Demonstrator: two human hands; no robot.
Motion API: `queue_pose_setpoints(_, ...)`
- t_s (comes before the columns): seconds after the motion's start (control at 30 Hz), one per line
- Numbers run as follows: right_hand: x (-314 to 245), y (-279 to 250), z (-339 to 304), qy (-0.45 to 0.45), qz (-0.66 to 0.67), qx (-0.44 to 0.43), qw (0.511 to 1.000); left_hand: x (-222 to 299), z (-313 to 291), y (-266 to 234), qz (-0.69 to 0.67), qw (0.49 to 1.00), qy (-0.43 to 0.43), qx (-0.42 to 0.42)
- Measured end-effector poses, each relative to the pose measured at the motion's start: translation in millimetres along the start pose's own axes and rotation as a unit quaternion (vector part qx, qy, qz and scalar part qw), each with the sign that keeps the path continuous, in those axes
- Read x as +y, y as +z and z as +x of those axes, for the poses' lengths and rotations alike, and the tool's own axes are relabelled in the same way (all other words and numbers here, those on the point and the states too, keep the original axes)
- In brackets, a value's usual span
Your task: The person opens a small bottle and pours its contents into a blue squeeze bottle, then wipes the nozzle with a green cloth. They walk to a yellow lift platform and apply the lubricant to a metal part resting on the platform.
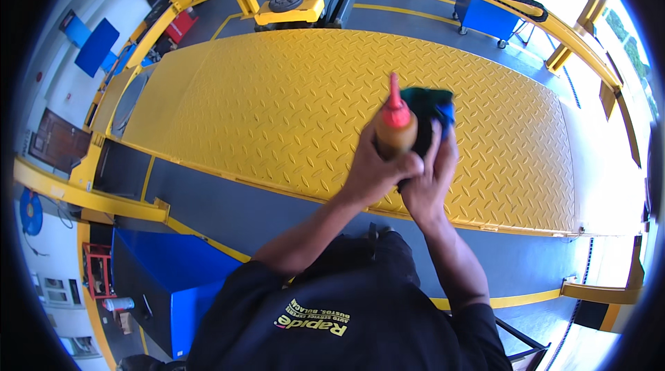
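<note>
Left hand (377, 171) grips a red-nozzled squeeze bottle (397, 133); right hand (431, 180) holds, apparently, a blurred dark cloth (424, 99).

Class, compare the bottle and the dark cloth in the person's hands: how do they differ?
Colour: the bottle is amber with a red top; the cloth is dark green, blue and black.
Shape: the bottle tapers to a slim nozzle; the cloth is bunched irregularly.
Hold: the left hand grips the bottle, the right hand the cloth.
Shared: both are held above the yellow plate.
</note>
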State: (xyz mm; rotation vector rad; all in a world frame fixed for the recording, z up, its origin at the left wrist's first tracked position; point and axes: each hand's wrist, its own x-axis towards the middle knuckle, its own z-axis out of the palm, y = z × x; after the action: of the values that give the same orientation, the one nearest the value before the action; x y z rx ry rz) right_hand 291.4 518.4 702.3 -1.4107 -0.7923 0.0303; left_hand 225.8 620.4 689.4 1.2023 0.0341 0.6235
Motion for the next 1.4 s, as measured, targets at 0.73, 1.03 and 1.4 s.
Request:
queue_pose_setpoints(0.73, 32, 131, 49, 0.011, 0.202, -0.242, 0.949, 63, 36, -157, 0.178, 0.979, 0.097, 0.029)
queue_pose_setpoints(1.03, 115, 160, 101, 0.059, 0.137, -0.150, 0.977, 343, 25, -304, 0.558, 0.728, 0.389, 0.085)
queue_pose_setpoints(1.4, 127, 146, 96, 0.038, 0.082, -0.118, 0.989, 353, 65, -394, 0.596, 0.760, 0.258, 0.018)
